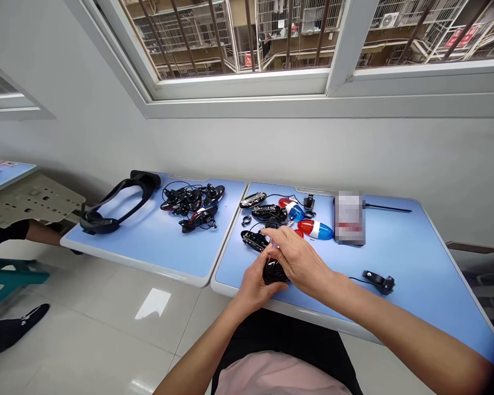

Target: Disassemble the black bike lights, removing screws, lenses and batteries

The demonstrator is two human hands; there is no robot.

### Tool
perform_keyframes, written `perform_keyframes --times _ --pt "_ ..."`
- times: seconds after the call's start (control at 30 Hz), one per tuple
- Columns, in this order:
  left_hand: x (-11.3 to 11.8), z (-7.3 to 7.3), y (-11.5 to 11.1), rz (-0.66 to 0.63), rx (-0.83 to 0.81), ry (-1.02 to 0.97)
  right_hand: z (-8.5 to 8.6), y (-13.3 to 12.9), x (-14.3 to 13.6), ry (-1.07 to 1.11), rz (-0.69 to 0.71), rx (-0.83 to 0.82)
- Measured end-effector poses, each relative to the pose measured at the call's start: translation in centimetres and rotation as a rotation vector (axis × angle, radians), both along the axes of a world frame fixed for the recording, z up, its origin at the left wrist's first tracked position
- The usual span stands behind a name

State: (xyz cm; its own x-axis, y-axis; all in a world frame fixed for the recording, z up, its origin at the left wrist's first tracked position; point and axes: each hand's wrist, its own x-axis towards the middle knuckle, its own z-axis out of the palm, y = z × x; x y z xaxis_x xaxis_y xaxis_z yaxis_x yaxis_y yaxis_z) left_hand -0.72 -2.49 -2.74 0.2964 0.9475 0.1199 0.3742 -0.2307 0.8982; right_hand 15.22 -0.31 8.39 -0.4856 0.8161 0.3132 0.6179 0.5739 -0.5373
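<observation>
Left grip [253, 288] closed round black casing [274, 272], right grip [299, 255], hold unclear, coloured shells [315, 229], black parts [267, 213] beyond

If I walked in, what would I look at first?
Probably the shiny red, white and blue shells on the right table. Near that table's front edge, the left grip holds a black part. On the next table to the left, a big black headband stands out too.

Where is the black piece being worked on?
In the head view, the black piece is between the left hand and right hand, near the front-left corner of the right table.
</observation>
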Motion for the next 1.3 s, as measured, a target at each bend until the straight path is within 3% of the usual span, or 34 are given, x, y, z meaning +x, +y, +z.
perform_keyframes --times 0.07,0.13,0.33,0.43,0.67,0.87,1.03,1.2,1.3 --pt "0.0 0.1 0.0 -0.006 0.001 0.004 -0.4 -0.1 -0.3 -0.075 -0.082 0.053" --pt "0.0 0.1 0.0 -0.011 0.008 0.002 -0.5 -0.2 -0.2 -0.039 -0.075 0.089" --pt "-0.1 -0.2 0.1 -0.023 0.026 -0.014 1.1 -0.1 1.3 0.177 0.16 0.013" --pt "-0.1 -0.4 0.1 -0.023 0.037 -0.021 1.4 -0.1 1.3 0.219 0.21 -0.042" --pt "0.1 -0.1 0.0 0.002 0.018 -0.013 -0.2 -0.1 0.1 0.065 0.022 0.13" --pt "-0.1 -0.2 0.0 -0.023 0.045 -0.028 0.9 -0.1 1.1 0.25 0.208 -0.073" --pt "0.0 -0.1 0.1 -0.023 0.038 -0.033 0.7 -0.2 1.0 0.419 0.138 -0.206" --pt "0.1 -0.1 0.1 -0.019 0.047 -0.04 0.7 -0.1 1.0 0.335 0.193 -0.108" --pt "0.1 -0.3 0.0 0.002 0.031 -0.016 0.7 -0.1 0.9 0.311 0.152 -0.004"
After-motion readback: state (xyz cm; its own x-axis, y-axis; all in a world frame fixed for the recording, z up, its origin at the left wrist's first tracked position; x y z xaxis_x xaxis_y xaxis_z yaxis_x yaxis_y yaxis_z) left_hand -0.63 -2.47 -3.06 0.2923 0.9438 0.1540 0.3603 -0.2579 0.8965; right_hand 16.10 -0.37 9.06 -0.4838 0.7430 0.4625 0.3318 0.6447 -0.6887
